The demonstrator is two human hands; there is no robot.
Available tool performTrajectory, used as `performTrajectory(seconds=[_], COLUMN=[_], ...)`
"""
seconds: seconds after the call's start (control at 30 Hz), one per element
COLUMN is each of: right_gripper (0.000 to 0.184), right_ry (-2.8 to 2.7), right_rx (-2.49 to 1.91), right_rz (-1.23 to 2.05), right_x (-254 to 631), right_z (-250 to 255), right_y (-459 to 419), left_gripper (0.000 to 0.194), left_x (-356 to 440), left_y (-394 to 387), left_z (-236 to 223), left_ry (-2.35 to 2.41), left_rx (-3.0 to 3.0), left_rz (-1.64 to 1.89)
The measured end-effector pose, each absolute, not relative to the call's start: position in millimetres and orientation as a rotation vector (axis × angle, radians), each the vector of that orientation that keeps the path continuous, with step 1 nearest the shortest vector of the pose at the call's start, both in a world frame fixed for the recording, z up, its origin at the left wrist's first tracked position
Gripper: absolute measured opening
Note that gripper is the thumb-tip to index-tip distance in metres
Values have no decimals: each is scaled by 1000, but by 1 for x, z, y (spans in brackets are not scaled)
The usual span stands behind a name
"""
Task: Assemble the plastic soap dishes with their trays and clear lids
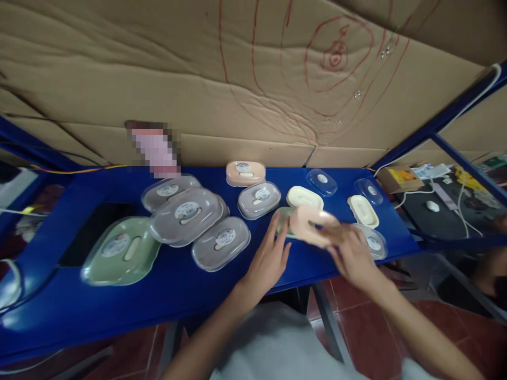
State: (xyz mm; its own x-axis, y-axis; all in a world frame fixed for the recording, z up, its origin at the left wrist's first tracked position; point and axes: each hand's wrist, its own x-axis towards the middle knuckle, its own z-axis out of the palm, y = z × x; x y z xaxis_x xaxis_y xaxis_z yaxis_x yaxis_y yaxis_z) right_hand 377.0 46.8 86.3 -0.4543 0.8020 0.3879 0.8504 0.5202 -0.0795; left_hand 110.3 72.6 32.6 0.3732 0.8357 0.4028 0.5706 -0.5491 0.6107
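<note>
My right hand (pixel 350 250) is closed on the edge of a peach plastic container (pixel 311 224), which is tilted, lidless and blurred by motion. My left hand (pixel 273 256) has its fingers apart at the left side of a light green container (pixel 282 219), partly hidden under the peach one. I cannot tell whether the fingers press on it. Just behind stands a cream container (pixel 304 199) without a lid. Another cream container (pixel 364 211) lies farther right. Clear lids with round labels lie near them: one behind (pixel 321 182), one at the far right (pixel 369 191) and one beside my right hand (pixel 374 243).
Several grey lidded containers (pixel 186 216) cluster left of centre on the blue table (pixel 166 303). A large green lidded container (pixel 121 250) is at the left, a peach lidded one (pixel 245 173) at the back. Cardboard (pixel 190 79) walls the rear; a blue metal frame (pixel 439 121) rises right.
</note>
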Motion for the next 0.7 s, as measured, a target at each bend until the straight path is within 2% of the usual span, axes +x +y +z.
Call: performTrajectory(seconds=[0.1, 0.2, 0.3, 0.4, 0.5, 0.7], right_gripper=[70, 64, 58, 57, 53, 51], right_ry=[-2488, -2615, -2544, -2376, -2314, -2374], right_rx=[-1290, -1169, -1076, -1320, -1540, -1650], right_rz=[-68, 111, 192, 85, 19, 27], right_x=[352, 329, 328, 351, 380, 400], right_z=[57, 43, 52, 64, 61, 52], right_y=[-5, -12, 20, 70, 121, 176], left_gripper=[76, 67, 45, 32, 30, 32], left_x=[87, 59, 39, 26, 17, 16], left_y=[51, 23, 6, -1, -6, -9], left_z=[37, 35, 25, 16, 14, 17], left_ry=[1148, 993, 1036, 1218, 1309, 1251], left_rx=[2264, 2519, 2668, 2679, 2657, 2667], left_rz=[1047, 812, 712, 814, 895, 896])
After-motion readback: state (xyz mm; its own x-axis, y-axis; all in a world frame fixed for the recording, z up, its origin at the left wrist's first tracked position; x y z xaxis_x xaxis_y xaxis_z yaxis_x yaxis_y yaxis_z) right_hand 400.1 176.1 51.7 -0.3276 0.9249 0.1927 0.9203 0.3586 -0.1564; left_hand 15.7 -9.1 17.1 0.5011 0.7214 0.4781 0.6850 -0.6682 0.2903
